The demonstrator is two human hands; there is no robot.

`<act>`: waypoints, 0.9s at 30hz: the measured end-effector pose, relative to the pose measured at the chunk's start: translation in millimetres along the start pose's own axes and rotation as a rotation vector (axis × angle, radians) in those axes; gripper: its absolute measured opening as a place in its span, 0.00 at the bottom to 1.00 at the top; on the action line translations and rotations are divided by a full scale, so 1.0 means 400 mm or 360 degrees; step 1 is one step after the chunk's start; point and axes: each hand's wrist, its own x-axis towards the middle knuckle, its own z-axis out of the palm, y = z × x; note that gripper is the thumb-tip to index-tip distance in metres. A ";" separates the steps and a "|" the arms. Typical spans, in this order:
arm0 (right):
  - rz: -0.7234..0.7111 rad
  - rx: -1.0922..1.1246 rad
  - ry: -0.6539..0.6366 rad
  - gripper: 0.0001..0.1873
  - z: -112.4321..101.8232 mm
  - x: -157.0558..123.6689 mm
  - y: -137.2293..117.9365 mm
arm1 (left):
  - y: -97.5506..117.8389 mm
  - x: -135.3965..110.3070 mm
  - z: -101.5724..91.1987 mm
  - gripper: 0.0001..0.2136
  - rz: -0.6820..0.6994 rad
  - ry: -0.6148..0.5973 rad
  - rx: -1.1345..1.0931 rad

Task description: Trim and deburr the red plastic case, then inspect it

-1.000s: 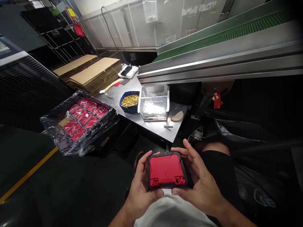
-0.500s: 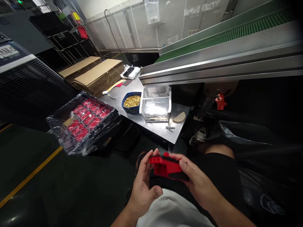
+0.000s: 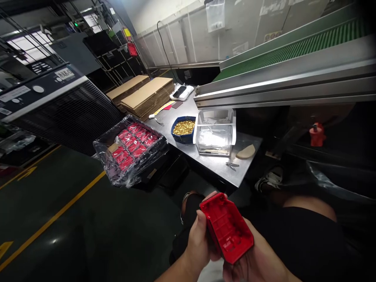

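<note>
A red plastic housing [image 3: 227, 227], hollow with ribs moulded inside, is held above my lap with its open side facing me. My left hand [image 3: 199, 239] grips its left edge, thumb on the rim and fingers behind. On the other side my right hand [image 3: 258, 250] supports it from below and the right, its fingers partly hidden under the part. Beyond my hands stands a metal table [image 3: 216, 168]. On it are a blue bin [image 3: 182, 138] of small brass pieces [image 3: 184, 127] and a clear plastic bin [image 3: 216, 133] holding plastic bags.
A black crate [image 3: 138, 162] lined with clear film holds several red parts [image 3: 133, 143] at the left. Stacked cardboard [image 3: 149, 94] lies behind it. Nippers [image 3: 232, 165] and a beige pad [image 3: 246, 151] rest near the table's right corner. A green conveyor [image 3: 282, 55] slopes above.
The red housing has been turned so its hollow inside faces me. My left hand has closed onto it, and my right hand has shifted underneath. The view has swung left.
</note>
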 end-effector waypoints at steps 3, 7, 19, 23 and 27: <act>0.0040 -0.0066 0.0004 0.45 0.002 0.011 0.004 | 0.002 0.011 0.002 0.33 -0.0010 -0.0096 -0.0280; -0.0063 -0.0464 0.0259 0.49 0.005 0.020 -0.003 | 0.015 0.025 -0.004 0.37 -0.0119 -0.0053 -0.0363; -0.0714 -0.1024 0.0791 0.32 -0.069 0.064 -0.131 | 0.023 0.066 -0.067 0.40 -0.0304 0.0024 -0.0484; -0.0883 -0.1164 0.0788 0.26 -0.020 0.107 -0.229 | 0.008 0.078 -0.100 0.32 -0.0321 0.0106 -0.0457; -0.1090 -0.1599 0.0799 0.27 0.045 0.211 -0.377 | 0.003 0.068 -0.126 0.21 -0.0236 0.0138 -0.0485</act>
